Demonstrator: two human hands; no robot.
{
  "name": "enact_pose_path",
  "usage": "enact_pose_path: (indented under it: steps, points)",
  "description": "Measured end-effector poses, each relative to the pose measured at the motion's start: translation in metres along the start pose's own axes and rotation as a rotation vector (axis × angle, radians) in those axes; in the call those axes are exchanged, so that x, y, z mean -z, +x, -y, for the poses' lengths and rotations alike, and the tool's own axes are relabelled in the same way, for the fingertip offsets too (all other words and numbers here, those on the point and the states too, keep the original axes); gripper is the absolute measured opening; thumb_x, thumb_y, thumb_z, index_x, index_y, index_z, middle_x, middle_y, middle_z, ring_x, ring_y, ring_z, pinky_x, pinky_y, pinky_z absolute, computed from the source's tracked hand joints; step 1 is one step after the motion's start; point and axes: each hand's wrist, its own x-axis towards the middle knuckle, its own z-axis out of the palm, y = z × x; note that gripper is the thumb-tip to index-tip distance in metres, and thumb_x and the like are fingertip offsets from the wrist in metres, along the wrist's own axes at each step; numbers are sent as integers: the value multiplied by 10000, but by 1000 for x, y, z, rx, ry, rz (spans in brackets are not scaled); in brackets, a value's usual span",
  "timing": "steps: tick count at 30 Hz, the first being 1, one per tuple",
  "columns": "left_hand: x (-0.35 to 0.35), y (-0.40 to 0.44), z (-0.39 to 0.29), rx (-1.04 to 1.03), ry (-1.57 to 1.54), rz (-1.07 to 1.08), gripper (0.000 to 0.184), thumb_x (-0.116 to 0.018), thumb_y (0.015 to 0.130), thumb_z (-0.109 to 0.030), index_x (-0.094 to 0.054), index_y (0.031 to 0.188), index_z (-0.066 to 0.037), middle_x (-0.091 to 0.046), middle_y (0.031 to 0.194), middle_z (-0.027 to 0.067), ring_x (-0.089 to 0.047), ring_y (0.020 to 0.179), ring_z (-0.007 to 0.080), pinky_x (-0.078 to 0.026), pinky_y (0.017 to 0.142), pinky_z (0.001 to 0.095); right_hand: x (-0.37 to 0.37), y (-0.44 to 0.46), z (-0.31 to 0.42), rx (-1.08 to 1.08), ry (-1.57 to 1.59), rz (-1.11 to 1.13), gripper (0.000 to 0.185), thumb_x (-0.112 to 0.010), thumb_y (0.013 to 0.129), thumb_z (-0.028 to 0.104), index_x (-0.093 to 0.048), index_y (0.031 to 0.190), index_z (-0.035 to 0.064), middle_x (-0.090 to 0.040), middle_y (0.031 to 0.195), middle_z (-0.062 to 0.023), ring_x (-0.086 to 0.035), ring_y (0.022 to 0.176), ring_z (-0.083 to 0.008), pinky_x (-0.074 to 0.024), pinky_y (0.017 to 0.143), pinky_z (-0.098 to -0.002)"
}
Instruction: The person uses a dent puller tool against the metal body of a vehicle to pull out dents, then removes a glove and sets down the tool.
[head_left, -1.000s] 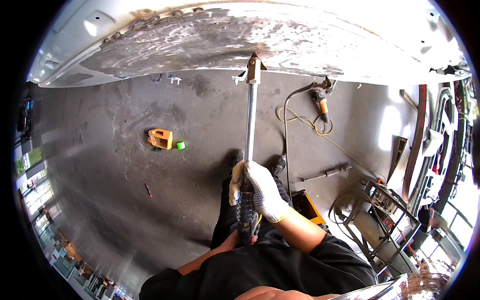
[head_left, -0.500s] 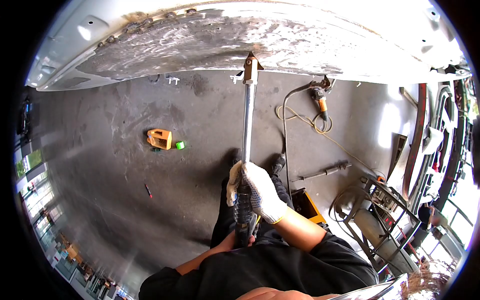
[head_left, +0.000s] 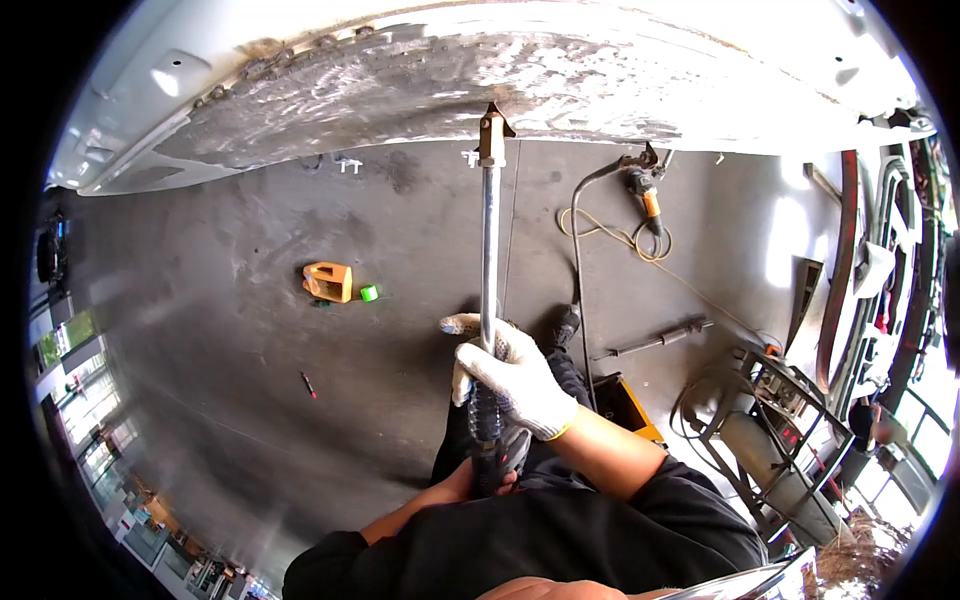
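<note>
My right hand (head_left: pixel 520 380), in a white glove, is loosely wrapped round the long metal tool (head_left: pixel 490 240) just above its dark ribbed section; one finger sticks out to the left behind the shaft. Lower down, near my body, my bare left hand (head_left: pixel 468 482) is closed round the tool's black rear end, its fingers partly hidden. The tool points away from me, its brown pointed head (head_left: pixel 492 138) at the lower edge of the scraped metal panel (head_left: pixel 400 90). Whether the tip touches the panel, I cannot tell.
An orange cut-open container (head_left: pixel 328 282) and a green roll (head_left: pixel 369 293) lie on the floor, left. An orange grinder (head_left: pixel 651 205) with its cord, a rod-shaped tool (head_left: pixel 660 339), a yellow-edged box (head_left: pixel 640 408) and a wheeled metal frame (head_left: pixel 760 440) are at right. A dark cable hangs beside my leg.
My right hand has loosened, with its thumb and one finger now spread apart round the shaft. The tool's head has shifted slightly left along the panel edge. My left hand stays at the rear end.
</note>
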Motion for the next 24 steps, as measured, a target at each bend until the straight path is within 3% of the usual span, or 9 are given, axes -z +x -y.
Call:
enact_pose_path:
  steps: [1, 3, 4, 7, 9, 16, 18, 20, 24]
  points:
    - [0, -2, 1, -3, 4, -5, 393, -527, 1088, -425, -612, 1086, -41, -704, 934, 122, -705, 811, 225, -591, 749, 336, 0, 4, 6, -11, -17, -8, 406, -642, 1088, 184, -539, 1420, -27, -681, 779, -71, -679, 686, -163, -558, 686, -307]
    - [0, -3, 10, -110, 84, -241, 387, -532, 1082, -412, -608, 1082, -33, -691, 920, 113, -683, 796, 215, -576, 741, 338, -4, 18, 29, 24, 1, -59, 427, -615, 1105, 256, -542, 1387, -57, -658, 742, -71, -668, 658, -169, -553, 662, -310]
    - [-6, -4, 10, -109, 80, -245, 387, -532, 1082, -412, -608, 1082, -33, -691, 920, 113, -683, 796, 215, -576, 741, 338, -3, 26, 37, 20, 51, -81, 448, -604, 1110, 287, -541, 1376, -67, -652, 734, -72, -663, 649, -172, -552, 651, -313]
    - [-9, -9, 9, -148, 104, -124, 397, -534, 1082, -416, -612, 1103, -28, -686, 912, 101, -700, 822, 218, -586, 790, 336, 5, 17, 2, 3, 54, -11, 388, -595, 1108, 316, -601, 1224, -54, -647, 718, -77, -653, 634, -176, -552, 632, -326]
    - [13, -8, 4, -194, 201, -324, 386, -544, 1086, -407, -609, 1136, -30, -686, 919, 74, -707, 851, 204, -583, 839, 327, 2, 5, -12, -35, 138, 16, 280, -608, 1096, 264, -625, 1068, -15, -640, 705, -70, -655, 638, -178, -556, 637, -331]
    - [29, 4, 15, -461, 324, -453, 371, -557, 1081, -398, -615, 1123, -34, -687, 913, 72, -707, 850, 202, -582, 838, 325, -3, 0, -8, -36, 10, -13, 232, -573, 1112, 215, -615, 1061, -8, -643, 722, -70, -653, 651, -170, -552, 654, -322]
    - [32, 7, 13, -560, 335, -478, 366, -560, 1080, -395, -617, 1119, -35, -687, 911, 71, -707, 849, 201, -582, 838, 325, -2, 2, -13, 44, -15, -144, 258, -581, 1116, 238, -622, 1077, -13, -646, 743, -69, -647, 654, -164, -540, 651, -313]
    - [30, 6, 12, -580, 335, -477, 362, -564, 1079, -392, -619, 1116, -36, -687, 910, 71, -707, 849, 200, -581, 837, 324, -1, 5, -21, 49, 26, -193, 318, -568, 1126, 294, -631, 1090, -16, -651, 762, -74, -641, 657, -162, -532, 652, -305]
    - [20, 11, -3, -527, 353, -429, 353, -571, 1076, -386, -623, 1108, -38, -687, 906, 69, -708, 848, 199, -581, 837, 323, 1, 6, -23, 28, 188, -62, 487, -518, 1128, 446, -635, 1075, -24, -660, 764, -104, -649, 658, -192, -536, 634, -312]
